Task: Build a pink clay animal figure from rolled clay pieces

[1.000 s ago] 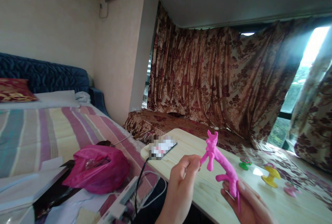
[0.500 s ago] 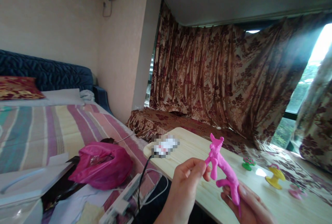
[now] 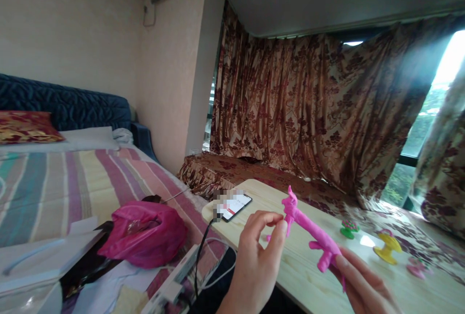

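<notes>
A pink clay animal figure (image 3: 313,229) with a long body, stubby legs and pointed ears is held up above the pale wooden table. My left hand (image 3: 262,251) pinches a front leg near its head; part of that leg shows below my fingers. At the rear end my right hand (image 3: 363,275) grips the figure between thumb and fingers, a thin tail hanging beneath. To the right on the table stand a green clay piece with pink dots (image 3: 349,228), a yellow clay piece (image 3: 387,247) and a small pink clay piece (image 3: 417,267).
A phone (image 3: 236,206) with a black cable lies at the far left corner of the table (image 3: 261,189). Left of it, the striped bed (image 3: 90,168) carries a pink plastic bag (image 3: 145,234), a power strip (image 3: 174,280) and papers. A curtained window ledge (image 3: 232,171) borders the table.
The clay animal has turned, its head now more side-on and further left, its body lying flatter. My right hand has shifted slightly right with its rear end.
</notes>
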Motion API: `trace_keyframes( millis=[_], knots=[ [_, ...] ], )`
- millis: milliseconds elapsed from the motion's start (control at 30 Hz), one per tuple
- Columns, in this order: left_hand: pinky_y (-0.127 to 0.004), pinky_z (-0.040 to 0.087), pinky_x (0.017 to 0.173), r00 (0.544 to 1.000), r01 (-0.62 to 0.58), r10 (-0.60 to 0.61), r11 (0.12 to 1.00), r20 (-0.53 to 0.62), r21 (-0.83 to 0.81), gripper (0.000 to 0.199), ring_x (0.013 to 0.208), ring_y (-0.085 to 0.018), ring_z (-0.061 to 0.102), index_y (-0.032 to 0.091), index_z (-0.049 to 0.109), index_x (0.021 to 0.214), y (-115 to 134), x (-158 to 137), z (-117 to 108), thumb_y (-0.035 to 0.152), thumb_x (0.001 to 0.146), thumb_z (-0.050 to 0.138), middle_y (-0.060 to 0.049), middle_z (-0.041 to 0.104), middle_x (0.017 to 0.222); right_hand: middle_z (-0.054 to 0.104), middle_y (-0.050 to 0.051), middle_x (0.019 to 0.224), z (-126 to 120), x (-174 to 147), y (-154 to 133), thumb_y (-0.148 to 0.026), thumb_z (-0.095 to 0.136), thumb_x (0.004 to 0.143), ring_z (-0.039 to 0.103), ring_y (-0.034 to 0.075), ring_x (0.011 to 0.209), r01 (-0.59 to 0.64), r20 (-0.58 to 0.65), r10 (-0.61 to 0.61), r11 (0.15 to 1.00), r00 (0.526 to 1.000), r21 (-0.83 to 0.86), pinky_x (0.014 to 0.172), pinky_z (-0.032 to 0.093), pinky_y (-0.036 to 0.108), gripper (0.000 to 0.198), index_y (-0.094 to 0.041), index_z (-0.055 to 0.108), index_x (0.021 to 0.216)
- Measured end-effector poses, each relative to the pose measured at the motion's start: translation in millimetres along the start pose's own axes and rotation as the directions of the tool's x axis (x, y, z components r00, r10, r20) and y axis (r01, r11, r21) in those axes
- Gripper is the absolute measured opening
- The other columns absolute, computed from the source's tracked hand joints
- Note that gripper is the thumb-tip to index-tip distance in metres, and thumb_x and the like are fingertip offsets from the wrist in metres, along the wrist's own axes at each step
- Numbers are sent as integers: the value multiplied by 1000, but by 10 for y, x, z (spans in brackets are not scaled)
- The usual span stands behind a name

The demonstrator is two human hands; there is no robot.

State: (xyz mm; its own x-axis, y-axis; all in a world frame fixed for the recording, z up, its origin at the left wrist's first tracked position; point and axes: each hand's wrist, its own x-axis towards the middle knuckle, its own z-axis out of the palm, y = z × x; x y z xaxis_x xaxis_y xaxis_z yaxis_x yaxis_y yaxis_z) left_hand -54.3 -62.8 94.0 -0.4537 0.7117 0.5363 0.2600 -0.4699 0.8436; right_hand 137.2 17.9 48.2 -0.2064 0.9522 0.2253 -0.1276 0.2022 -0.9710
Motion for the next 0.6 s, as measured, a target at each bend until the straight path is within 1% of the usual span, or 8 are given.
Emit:
trace_keyframes(
  millis=[67,100,167,233,267,400,500,600],
  knots=[
    [-25,37,77,998,41,-41,999,46,9,19,82,-17,55,18,60,79,-16,8,11,31,86,48,-2,60,81,71,2,105,-25,-3,9,-45,69,70,52,32,116,-15,-27,11,989,1000,-149,88,50,33,33,-28,72,97],
    [-24,37,74,996,54,-55,998,63,12,21,80,-17,54,18,60,79,-32,11,13,32,87,47,-1,59,80,70,1,106,-36,-4,8,-47,68,70,52,31,115,4,-16,-8,976,1000,-216,86,50,30,35,-28,72,99],
    [-23,37,71,994,67,-68,998,87,16,24,77,-16,53,18,58,77,-74,14,10,34,88,45,0,57,76,69,1,108,-50,-5,-3,-49,66,72,56,29,110,67,29,-61,951,998,-302,76,53,25,39,-27,69,106],
    [-22,36,69,992,80,-81,997,101,13,25,75,-15,52,19,56,76,-121,12,6,36,89,44,2,56,74,68,0,109,-51,-7,-22,-48,64,74,60,27,104,111,48,-100,928,994,-355,68,54,20,40,-28,68,108],
    [-22,36,68,991,88,-89,996,103,10,25,75,-14,51,19,56,76,-144,11,6,37,89,44,2,56,73,68,0,109,-45,-8,-32,-47,63,75,61,26,102,132,55,-120,920,991,-368,68,54,19,38,-29,68,108],
    [-22,38,72,991,111,-109,994,81,-18,19,79,-15,54,19,58,82,-233,17,21,36,87,49,1,60,78,70,-1,106,6,-22,-83,-42,63,77,62,24,100,230,102,-207,901,973,-367,80,52,21,31,-28,70,104],
    [-24,40,74,991,110,-104,992,87,-60,17,83,-17,55,19,58,87,-291,35,36,34,86,50,-1,62,83,70,-1,104,46,-40,-125,-39,63,77,64,23,97,257,124,-228,899,966,-356,78,53,20,28,-29,71,101],
    [-24,41,71,990,114,-106,990,96,-87,18,81,-17,56,19,57,87,-310,49,41,35,86,49,-1,61,82,70,-1,103,75,-54,-165,-37,63,77,64,22,95,267,135,-234,898,963,-350,78,53,19,25,-29,72,99]
  ],
)
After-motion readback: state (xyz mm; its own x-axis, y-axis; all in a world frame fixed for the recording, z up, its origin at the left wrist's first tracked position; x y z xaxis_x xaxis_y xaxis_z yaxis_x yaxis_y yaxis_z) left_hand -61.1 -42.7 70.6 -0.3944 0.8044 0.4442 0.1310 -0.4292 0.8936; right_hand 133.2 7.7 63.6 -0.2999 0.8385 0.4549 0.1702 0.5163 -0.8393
